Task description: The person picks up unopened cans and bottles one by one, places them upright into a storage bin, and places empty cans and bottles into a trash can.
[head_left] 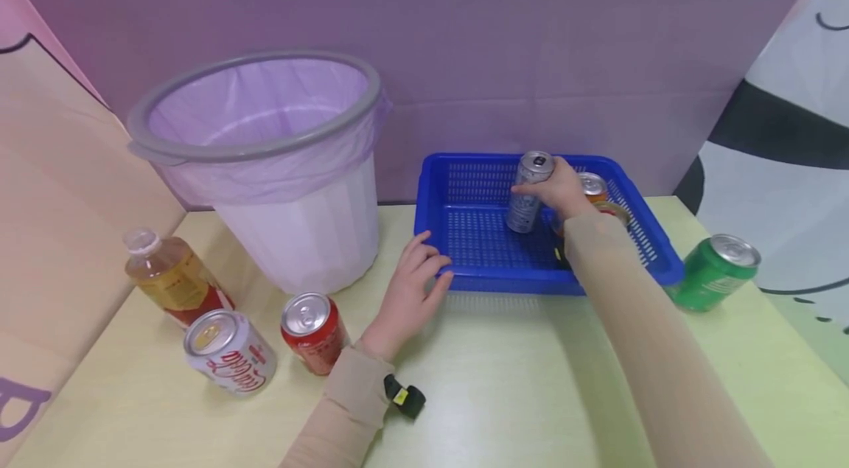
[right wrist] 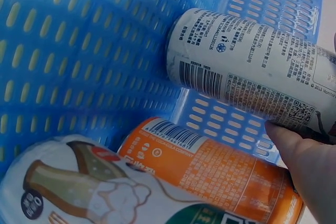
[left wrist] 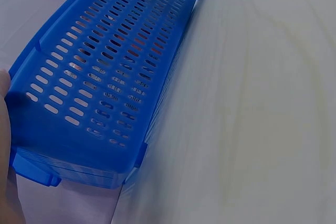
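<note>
In the head view my right hand (head_left: 564, 188) grips a tall silver-grey can (head_left: 524, 214), upright inside the blue basket (head_left: 491, 282). The right wrist view shows the printed side of this can (right wrist: 231, 56) and part of my thumb. Beside it in the basket are an orange can (right wrist: 220, 166) and a white container with a beer-glass picture (right wrist: 100, 182), both partly covered by my arm in the head view. My left hand (head_left: 411, 291) is at the basket's front left corner, fingers loosely bent and holding nothing; whether they touch the rim I cannot tell.
A white bin (head_left: 305, 232) with a purple liner stands at the back left. Before it are a tea-coloured bottle (head_left: 175, 280), a white Coca-Cola can (head_left: 232, 357) and a red can (head_left: 315, 339). A green can (head_left: 713, 276) stands right of the basket. A purple cloth hangs behind.
</note>
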`<action>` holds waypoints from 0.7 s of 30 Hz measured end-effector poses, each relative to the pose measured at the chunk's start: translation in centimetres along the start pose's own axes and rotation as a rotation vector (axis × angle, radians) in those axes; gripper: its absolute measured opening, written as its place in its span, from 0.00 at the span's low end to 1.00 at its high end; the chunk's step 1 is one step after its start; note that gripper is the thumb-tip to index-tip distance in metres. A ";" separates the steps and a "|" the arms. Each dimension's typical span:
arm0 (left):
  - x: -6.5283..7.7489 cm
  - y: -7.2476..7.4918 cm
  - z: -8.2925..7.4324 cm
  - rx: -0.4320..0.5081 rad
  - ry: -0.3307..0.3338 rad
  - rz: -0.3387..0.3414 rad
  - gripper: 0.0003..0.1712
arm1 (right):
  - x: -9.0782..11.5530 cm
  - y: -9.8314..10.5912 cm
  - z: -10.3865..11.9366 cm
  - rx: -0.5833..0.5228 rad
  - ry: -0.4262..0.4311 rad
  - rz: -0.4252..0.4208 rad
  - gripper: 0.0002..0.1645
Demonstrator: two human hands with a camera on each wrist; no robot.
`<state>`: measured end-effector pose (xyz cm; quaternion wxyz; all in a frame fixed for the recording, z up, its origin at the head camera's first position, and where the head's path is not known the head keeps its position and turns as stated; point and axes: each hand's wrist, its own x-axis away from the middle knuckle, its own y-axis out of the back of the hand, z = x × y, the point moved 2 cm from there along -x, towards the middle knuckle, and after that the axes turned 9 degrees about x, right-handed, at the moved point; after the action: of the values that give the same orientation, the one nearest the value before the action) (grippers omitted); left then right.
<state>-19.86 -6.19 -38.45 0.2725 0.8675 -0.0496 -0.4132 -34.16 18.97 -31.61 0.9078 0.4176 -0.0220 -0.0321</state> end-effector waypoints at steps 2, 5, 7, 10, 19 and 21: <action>0.0 0.0 0.0 -0.004 -0.005 -0.002 0.09 | 0.0 0.1 0.0 0.015 0.005 -0.003 0.51; 0.0 -0.1 0.1 -0.003 -0.008 -0.005 0.09 | 0.0 0.1 0.0 0.023 0.005 0.002 0.53; 0.0 -0.1 0.1 -0.005 -0.005 -0.006 0.09 | -0.1 0.1 0.0 0.021 0.003 0.008 0.56; 0.1 -0.1 0.1 -0.009 -0.009 -0.007 0.09 | -0.2 0.0 0.0 0.006 0.006 0.003 0.59; 0.1 -0.2 0.2 -0.004 -0.036 -0.028 0.08 | -0.6 0.0 0.0 -0.035 0.105 -0.096 0.56; 0.0 -0.3 0.3 -0.005 -0.045 -0.032 0.08 | -0.7 0.1 0.1 -0.043 0.115 -0.103 0.55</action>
<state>-20.13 -6.04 -38.80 0.2670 0.8578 -0.0407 -0.4372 -34.81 19.05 -31.50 0.9135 0.3997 0.0523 -0.0554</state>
